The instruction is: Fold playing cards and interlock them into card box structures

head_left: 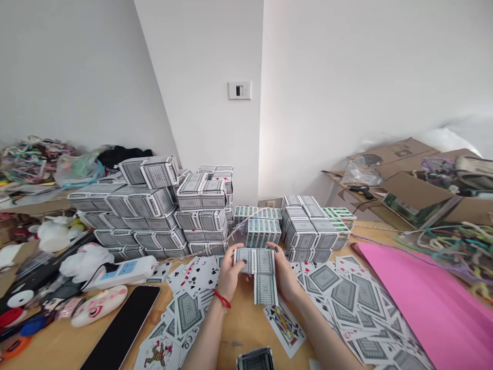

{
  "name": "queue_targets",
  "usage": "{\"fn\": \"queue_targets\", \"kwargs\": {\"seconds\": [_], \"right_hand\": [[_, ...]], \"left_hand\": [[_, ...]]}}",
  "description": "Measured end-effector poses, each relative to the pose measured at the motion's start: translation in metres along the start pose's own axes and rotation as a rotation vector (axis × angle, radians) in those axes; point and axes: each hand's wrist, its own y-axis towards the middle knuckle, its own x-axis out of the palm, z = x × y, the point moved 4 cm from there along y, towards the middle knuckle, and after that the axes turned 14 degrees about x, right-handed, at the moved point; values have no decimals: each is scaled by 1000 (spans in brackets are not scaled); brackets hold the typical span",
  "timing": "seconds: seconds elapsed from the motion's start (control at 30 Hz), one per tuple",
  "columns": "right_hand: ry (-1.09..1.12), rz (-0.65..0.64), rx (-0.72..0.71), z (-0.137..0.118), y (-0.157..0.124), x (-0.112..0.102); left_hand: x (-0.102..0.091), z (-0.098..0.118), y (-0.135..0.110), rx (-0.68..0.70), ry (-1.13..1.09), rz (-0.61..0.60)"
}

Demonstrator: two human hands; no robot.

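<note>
Several playing cards [265, 290], joined with their patterned grey backs showing, are held up over the table between my two hands. My left hand [230, 272] grips the left side, its thumb on the face of a card. Along the right edge, my right hand [285, 272] has its fingers curled around the cards. Below them a jack card [285, 327] lies face up on the wood. Nearer the front edge sits a small open box made of cards [254, 359]. Loose cards [188, 311] spread to the left, and more loose cards [348, 298] to the right.
Stacked card blocks [140, 200] rise at the back left, with further card blocks [311, 226] and green card packs [264, 231] behind my hands. A black phone [123, 326], a power strip [123, 272] and pink paper [423, 303] flank the work area. A cardboard box [416, 192] stands far right.
</note>
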Motion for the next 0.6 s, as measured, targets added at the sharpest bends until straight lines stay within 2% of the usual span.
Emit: {"fn": "queue_targets", "kwargs": {"seconds": [0.07, 0.17, 0.3, 0.37, 0.5, 0.6], "right_hand": [[-13, -50, 25, -3, -2, 1], [20, -199, 128, -3, -5, 4], [75, -339, 318, 7, -6, 7], [70, -393, 353, 11, -7, 10], [73, -376, 228, 7, -8, 14], [7, -256, 72, 2, -5, 10]], "left_hand": [[-3, 2, 1, 11, -82, 50], [-8, 5, 3, 82, -176, 105], [-12, 6, 4, 131, -213, 145], [-12, 4, 4, 126, -222, 171], [-10, 2, 5, 68, -321, 163], [-9, 3, 3, -26, -363, 149]]}}
